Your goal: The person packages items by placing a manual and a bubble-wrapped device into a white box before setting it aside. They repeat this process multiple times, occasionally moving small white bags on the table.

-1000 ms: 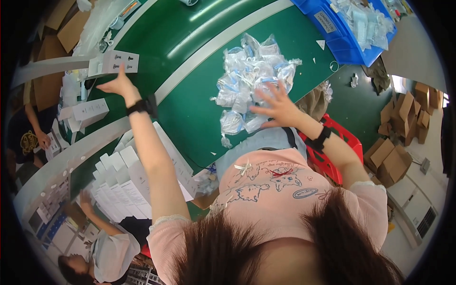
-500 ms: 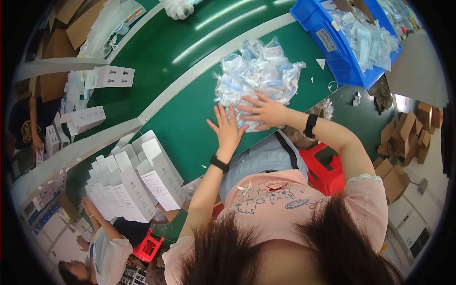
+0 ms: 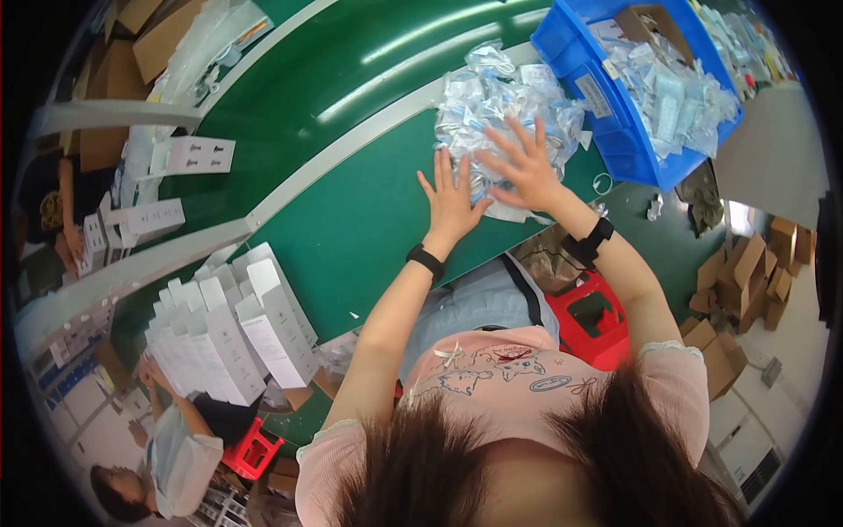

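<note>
Packets (image 3: pixel 481 95) shifted rightward, left hand (image 3: pixel 451 207) outstretched, right hand (image 3: pixel 532 177) splayed

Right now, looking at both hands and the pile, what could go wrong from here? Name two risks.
1. The heaped clear packets reach close to the near edge of the green bench; loose ones might slip off.
2. The pile crowds the blue bin; if the left hand and right hand pushed that way, packets could jam there.
</note>
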Motion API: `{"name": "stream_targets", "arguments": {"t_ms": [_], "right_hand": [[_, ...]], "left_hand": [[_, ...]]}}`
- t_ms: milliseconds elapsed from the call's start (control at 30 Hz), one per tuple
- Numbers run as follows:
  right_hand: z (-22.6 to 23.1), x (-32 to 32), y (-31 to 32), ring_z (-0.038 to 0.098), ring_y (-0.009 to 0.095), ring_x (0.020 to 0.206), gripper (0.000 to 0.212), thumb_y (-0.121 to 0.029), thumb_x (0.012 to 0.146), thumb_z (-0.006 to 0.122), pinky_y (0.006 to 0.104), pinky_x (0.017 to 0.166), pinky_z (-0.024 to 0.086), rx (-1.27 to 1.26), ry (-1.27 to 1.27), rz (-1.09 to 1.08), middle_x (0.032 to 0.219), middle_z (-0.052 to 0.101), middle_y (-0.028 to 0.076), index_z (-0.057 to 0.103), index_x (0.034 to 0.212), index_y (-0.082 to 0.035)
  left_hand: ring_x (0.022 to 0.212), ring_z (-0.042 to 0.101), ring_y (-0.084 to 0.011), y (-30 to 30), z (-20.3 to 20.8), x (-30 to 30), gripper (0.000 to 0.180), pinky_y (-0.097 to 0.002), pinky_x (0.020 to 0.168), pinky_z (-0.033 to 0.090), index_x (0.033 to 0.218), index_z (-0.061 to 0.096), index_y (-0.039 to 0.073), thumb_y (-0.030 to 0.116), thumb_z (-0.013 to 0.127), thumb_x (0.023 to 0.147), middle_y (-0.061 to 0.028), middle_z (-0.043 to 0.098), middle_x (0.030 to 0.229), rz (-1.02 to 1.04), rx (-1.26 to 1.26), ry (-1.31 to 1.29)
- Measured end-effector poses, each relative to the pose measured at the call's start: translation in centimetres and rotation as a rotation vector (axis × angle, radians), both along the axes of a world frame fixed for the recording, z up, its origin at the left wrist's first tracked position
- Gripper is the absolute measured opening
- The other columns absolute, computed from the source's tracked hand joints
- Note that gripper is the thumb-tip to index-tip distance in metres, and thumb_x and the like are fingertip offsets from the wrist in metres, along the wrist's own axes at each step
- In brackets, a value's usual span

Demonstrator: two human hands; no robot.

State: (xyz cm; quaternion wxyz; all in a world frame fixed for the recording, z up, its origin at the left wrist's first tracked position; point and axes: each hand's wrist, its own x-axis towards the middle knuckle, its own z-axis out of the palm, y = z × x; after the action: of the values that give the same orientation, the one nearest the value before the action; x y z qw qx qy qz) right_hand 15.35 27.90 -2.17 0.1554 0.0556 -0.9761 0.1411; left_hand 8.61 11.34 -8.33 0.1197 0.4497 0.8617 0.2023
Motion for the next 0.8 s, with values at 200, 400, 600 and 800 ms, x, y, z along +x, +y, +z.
{"name": "stream_targets", "arguments": {"t_ms": [200,400,600,800], "right_hand": [[-0.8,-9.5,-0.2,0.017,0.033,0.131,0.051,-0.041,0.077,0.057,0.0656,0.097,0.008,0.166,-0.107,-0.269,0.139,0.030,0.006,0.046,0.124,-0.026],[-2.9,-9.4,1.7,0.026,0.032,0.127,0.049,-0.042,0.079,0.055,0.0644,0.097,0.013,0.179,-0.165,-0.199,0.133,0.037,0.009,0.048,0.122,-0.019],[0.0,-8.6,-3.2,0.035,0.033,0.121,0.042,-0.023,0.077,0.061,0.0477,0.099,0.026,-0.250,0.081,-0.107,0.125,0.044,0.013,0.051,0.116,-0.010],[1.6,-6.8,-14.3,0.041,0.031,0.114,0.044,-0.015,0.072,0.064,0.0399,0.097,0.032,-0.636,-0.003,0.024,0.115,0.049,0.013,0.051,0.113,-0.007]], "left_hand": [[0.131,0.011,-0.0381,-0.8,4.0,0.1,0.077,-0.0657,0.096,0.006,0.129,0.032,0.007,0.032,0.069,0.066,-0.0241,0.014,0.139,0.130,0.178,0.028],[0.127,0.018,-0.0402,-13.7,11.4,-3.4,0.074,-0.0570,0.099,0.016,0.126,0.035,0.006,0.027,0.070,0.065,-0.0231,0.020,0.137,0.556,0.300,0.208],[0.125,0.020,-0.0422,-30.4,13.9,-6.0,0.087,-0.0531,0.098,0.021,0.133,0.029,0.009,0.035,0.074,0.062,-0.0252,0.018,0.137,0.839,-0.245,0.357],[0.126,0.018,-0.0426,-32.1,10.6,-4.6,0.095,-0.0567,0.097,0.020,0.136,0.024,0.010,0.010,0.076,0.056,-0.0234,0.015,0.139,0.748,-0.379,0.260]]}}
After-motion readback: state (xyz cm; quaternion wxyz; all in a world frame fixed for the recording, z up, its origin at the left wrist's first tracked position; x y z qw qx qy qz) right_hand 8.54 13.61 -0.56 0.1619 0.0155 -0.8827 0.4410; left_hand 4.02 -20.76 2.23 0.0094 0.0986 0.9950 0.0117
